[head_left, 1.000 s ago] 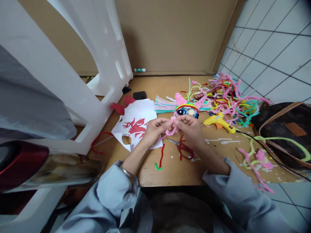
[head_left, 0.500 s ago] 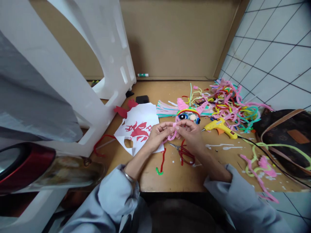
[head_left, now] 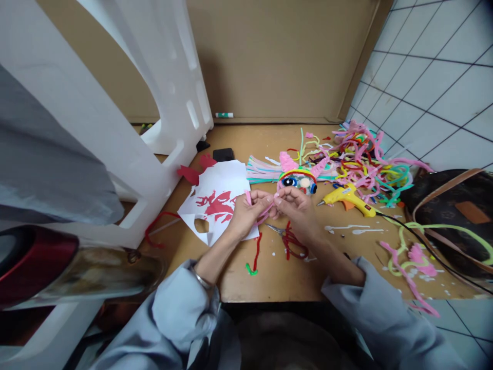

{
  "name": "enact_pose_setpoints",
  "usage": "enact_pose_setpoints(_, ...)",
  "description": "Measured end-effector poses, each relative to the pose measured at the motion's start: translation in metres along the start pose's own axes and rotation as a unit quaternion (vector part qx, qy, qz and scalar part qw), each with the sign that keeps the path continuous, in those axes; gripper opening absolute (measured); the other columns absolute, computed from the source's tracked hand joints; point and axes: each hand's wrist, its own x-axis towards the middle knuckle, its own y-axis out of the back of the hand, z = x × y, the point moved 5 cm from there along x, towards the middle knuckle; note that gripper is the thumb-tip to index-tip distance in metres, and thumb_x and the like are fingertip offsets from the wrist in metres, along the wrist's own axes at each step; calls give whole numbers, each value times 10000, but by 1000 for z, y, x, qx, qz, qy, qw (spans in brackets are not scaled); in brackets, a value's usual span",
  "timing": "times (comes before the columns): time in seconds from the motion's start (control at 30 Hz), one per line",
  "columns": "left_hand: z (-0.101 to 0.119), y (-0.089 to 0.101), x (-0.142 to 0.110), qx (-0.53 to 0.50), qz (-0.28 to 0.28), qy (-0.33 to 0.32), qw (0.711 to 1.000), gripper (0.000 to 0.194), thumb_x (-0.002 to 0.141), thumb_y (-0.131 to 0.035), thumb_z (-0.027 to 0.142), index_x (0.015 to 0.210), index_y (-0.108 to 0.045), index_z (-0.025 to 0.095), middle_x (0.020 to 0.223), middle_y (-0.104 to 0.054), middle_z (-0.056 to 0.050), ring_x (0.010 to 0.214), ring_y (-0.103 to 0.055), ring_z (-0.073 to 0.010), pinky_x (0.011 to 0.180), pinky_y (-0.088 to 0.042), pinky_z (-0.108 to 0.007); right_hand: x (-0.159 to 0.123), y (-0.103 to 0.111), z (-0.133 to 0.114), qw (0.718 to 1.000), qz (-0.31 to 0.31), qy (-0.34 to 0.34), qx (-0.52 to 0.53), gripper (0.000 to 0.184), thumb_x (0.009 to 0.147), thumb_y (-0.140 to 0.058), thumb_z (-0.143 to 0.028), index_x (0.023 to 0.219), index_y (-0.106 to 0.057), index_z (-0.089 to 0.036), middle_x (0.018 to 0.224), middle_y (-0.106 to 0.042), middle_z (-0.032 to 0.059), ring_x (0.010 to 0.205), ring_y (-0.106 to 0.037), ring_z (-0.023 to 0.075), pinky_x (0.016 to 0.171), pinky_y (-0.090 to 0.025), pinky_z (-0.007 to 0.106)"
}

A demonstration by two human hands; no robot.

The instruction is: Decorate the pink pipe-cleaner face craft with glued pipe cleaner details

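Observation:
A pink pipe cleaner (head_left: 264, 218) is pinched between my two hands above the middle of the table. My left hand (head_left: 250, 209) closes on it, and one pink end sticks up above the thumb. Fingertips of my right hand (head_left: 294, 204) grip it from the other side, close to the left ones. Just behind lies a fuzzy animal head (head_left: 298, 181) with pink ears, a rainbow band and blue-rimmed eyes. Red-handled scissors (head_left: 295, 244) rest below my right hand. White paper with red cut-out shapes (head_left: 215, 177) lies beside my left hand.
A yellow glue gun (head_left: 348, 198) with a black cord lies to the right. Behind it is a tangled heap of pipe cleaners (head_left: 362, 159). A brown bag (head_left: 447, 221) sits at the right edge. At left stand a white plastic frame (head_left: 154, 103) and a red-lidded bottle (head_left: 77, 267).
An end of the pink pipe cleaner now stands up above my left hand, where before a loop hung between the fingers. Both hands stay close together in nearly the same place.

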Motion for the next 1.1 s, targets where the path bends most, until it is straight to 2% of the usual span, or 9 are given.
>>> enact_pose_setpoints(0.2,4,1,0,51,7,-12,999,420,707,-812,519,722,-662,127,525,-597,7,439,-451,-68,448,-319,-206,-1,7,-5,994,11,75,-81,278,832,-676,-466,752,-598,-211,549,-588,-50,483,-546,104,497,-462,235)
enact_pose_setpoints(0.33,4,-1,1,65,0,-6,998,436,662,-832,540,721,-699,128,501,-528,37,448,-406,-65,478,-372,-221,-1,10,-12,963,47,151,-216,215,897,-597,-404,778,-621,-227,677,-618,-17,576,-558,131,568,-463,275)
enact_pose_setpoints(0.53,5,12,5,71,92,-17,993,404,693,-805,529,740,-707,140,596,-602,9,492,-396,-65,473,-338,-213,-20,9,-35,860,45,270,-431,228,984,-448,-309,940,-658,-232,917,-723,55,867,-652,203,806,-490,338)
enact_pose_setpoints(0.7,5,21,9,48,127,-33,990,349,690,-802,456,818,-735,138,592,-617,11,489,-398,-63,489,-290,-223,-61,25,-18,718,-85,216,-657,189,947,-481,-224,941,-666,-183,834,-708,99,757,-625,238,673,-443,338)
enact_pose_setpoints(0.8,6,20,9,41,128,-32,990,306,680,-793,415,793,-734,136,576,-586,21,513,-437,-71,503,-303,-223,-79,33,2,672,-138,191,-702,204,940,-479,-163,1016,-669,-164,912,-739,124,798,-646,253,697,-458,346)
enact_pose_setpoints(0.9,6,19,8,39,133,-30,990,286,678,-782,403,763,-718,138,536,-525,44,484,-403,-62,483,-274,-220,-80,34,9,668,-141,183,-708,264,920,-455,-101,1057,-674,-156,954,-748,132,831,-665,249,727,-476,344)
enact_pose_setpoints(0.97,5,19,8,36,144,-31,988,275,682,-773,399,727,-696,140,506,-478,61,452,-350,-51,463,-237,-222,-76,36,6,685,-139,163,-697,293,872,-477,-80,1060,-686,-162,924,-747,117,787,-667,237,691,-479,333)
enact_pose_setpoints(1.03,4,21,10,25,155,-35,987,267,680,-766,394,695,-669,146,487,-442,72,435,-312,-44,453,-212,-224,-72,40,-4,727,-125,133,-662,311,831,-527,-104,1083,-694,-175,905,-736,99,753,-659,222,653,-481,319)
enact_pose_setpoints(1.1,3,22,11,13,163,-36,986,269,671,-765,394,682,-647,153,479,-420,80,428,-290,-42,449,-196,-225,-68,43,-18,805,-113,107,-572,353,818,-586,-163,1154,-688,-195,902,-724,77,744,-649,201,640,-495,304)
